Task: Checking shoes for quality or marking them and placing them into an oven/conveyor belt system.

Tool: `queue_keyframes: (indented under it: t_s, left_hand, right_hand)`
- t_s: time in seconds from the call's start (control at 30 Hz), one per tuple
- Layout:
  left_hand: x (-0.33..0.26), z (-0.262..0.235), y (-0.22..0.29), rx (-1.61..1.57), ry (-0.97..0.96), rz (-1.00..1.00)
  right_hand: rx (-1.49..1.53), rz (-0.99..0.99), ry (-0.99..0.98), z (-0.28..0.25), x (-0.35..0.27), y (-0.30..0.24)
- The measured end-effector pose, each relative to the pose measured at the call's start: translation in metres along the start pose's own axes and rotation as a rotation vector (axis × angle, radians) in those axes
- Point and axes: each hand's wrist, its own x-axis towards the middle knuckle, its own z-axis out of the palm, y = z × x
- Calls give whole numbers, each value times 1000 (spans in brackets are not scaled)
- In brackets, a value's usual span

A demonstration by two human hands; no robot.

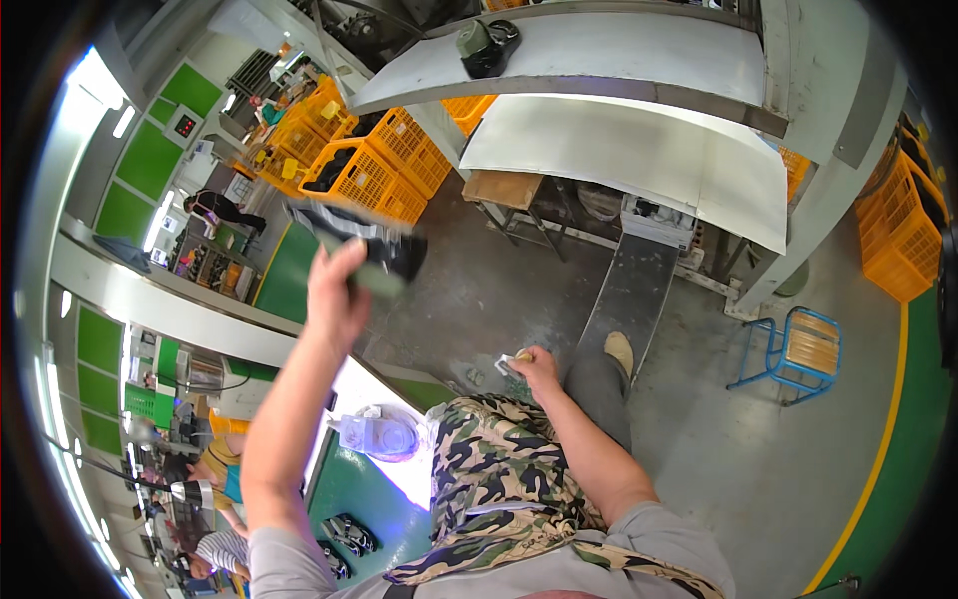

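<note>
My left hand [337, 290] is raised on the left, closed around a black shoe upper on a green last [384, 250], smeared by motion. Down by my lap, my right hand [539, 367] grips a small tool with a white head [506, 363]; its exact kind is too small to make out. A similar black shoe on a green last [486, 48] rests on the white upper shelf [619, 55] ahead. Beside my left arm, a clear plastic container [377, 437] stands on a brightly lit patch of the green-topped bench [399, 509].
Several dark shoes [349, 534] lie on the bench at lower left. Orange crates [374, 165] are stacked far left, and more orange crates [898, 225] stand at right. A blue-framed stool [806, 349] sits on the floor. Other people [230, 212] are at work in the background.
</note>
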Motion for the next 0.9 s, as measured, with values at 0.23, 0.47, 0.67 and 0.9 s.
queue_keyframes:
  t_s: [0.23, 0.47, 0.67, 0.9]
  left_hand:
    - [132, 183, 83, 443, -270, 298]
    - [162, 269, 83, 1173, -148, 515]
    - [140, 242, 41, 1256, -76, 983]
    - [-77, 3, -58, 863, -310, 869]
  right_hand:
    - [164, 44, -2, -6, 18, 11]
    - [234, 90, -39, -1, 13, 4]
    - [239, 55, -55, -3, 20, 3]
    - [219, 116, -55, -11, 29, 15]
